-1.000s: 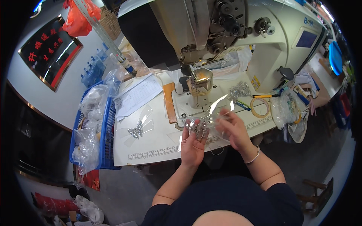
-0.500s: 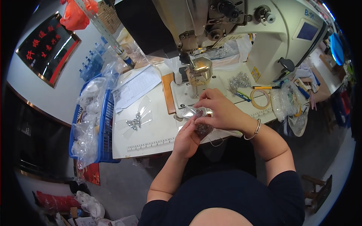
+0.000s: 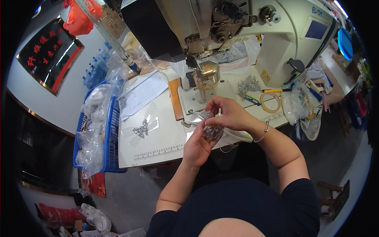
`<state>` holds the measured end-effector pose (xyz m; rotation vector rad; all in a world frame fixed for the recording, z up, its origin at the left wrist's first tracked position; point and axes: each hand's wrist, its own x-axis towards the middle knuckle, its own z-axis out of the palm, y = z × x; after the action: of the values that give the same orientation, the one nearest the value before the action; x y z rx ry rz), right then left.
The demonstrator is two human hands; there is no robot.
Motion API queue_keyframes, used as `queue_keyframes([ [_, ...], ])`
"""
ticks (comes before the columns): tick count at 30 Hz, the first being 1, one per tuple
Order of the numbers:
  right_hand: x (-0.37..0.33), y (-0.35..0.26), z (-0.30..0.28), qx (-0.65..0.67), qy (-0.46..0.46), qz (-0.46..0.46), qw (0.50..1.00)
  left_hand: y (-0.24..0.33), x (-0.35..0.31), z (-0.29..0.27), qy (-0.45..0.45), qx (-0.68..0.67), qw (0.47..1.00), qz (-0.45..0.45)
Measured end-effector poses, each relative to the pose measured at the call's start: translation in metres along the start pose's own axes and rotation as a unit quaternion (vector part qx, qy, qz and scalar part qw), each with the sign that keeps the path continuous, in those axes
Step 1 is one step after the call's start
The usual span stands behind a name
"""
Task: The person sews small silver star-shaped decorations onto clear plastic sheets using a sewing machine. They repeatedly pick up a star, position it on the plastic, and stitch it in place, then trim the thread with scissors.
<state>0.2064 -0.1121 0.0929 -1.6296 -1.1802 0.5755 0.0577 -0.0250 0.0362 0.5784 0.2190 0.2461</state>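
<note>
Between my hands, above the table's front edge, is a see-through plastic piece with a cluster of silvery beads [image 3: 213, 133]. My left hand [image 3: 197, 148] holds it from below, its thumb against the near side. From the right my right hand [image 3: 228, 115], with a bangle at the wrist, bends its fingers over the top and pinches its upper edge; the fingertips are partly hidden. Behind my hands stands a large sewing machine [image 3: 290, 39], its presser area [image 3: 208, 75] just beyond them. A similar see-through piece with silvery beads [image 3: 141, 128] lies flat on the table to the left.
At the left edge stands a blue basket [image 3: 111, 150] stuffed with plastic bags. Paper sheets [image 3: 146, 90] and an orange-brown strip [image 3: 175, 98] lie on the table. To the right are loose silvery beads [image 3: 249, 84], small snips [image 3: 252, 99], a tape roll [image 3: 271, 103] and plastic bags [image 3: 299, 103].
My right hand has shifted slightly right and its fingers have lifted a little, so more of the beaded cluster shows. My left hand has turned its palm up slightly. The view has shifted a little.
</note>
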Motion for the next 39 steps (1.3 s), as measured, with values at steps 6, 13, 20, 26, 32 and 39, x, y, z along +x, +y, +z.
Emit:
queue_keyframes([
  [6, -0.005, -0.001, 0.017, -0.172, 0.093, -0.117, 0.974, -0.01, -0.001, -0.009, 0.054, 0.07, 0.993, 0.078],
  [13, -0.023, 0.017, -0.008, -0.178, -0.017, -0.139, 0.974, -0.01, -0.002, -0.003, 0.047, 0.04, 0.988, 0.139],
  [20, -0.028, 0.006, -0.004, -0.226, -0.029, -0.083, 0.97, -0.017, -0.002, -0.01, 0.033, 0.089, 0.979, 0.183],
  [26, -0.029, 0.004, -0.003, -0.201, 0.003, -0.093, 0.975, -0.013, -0.005, -0.008, 0.007, 0.059, 0.986, 0.157],
  [32, -0.037, 0.002, 0.01, -0.378, 0.055, -0.179, 0.906, -0.009, -0.006, -0.006, 0.001, 0.012, 0.991, 0.13],
  [39, -0.043, -0.004, 0.02, -0.336, 0.054, -0.147, 0.929, -0.017, 0.001, -0.019, 0.054, 0.082, 0.984, 0.146],
])
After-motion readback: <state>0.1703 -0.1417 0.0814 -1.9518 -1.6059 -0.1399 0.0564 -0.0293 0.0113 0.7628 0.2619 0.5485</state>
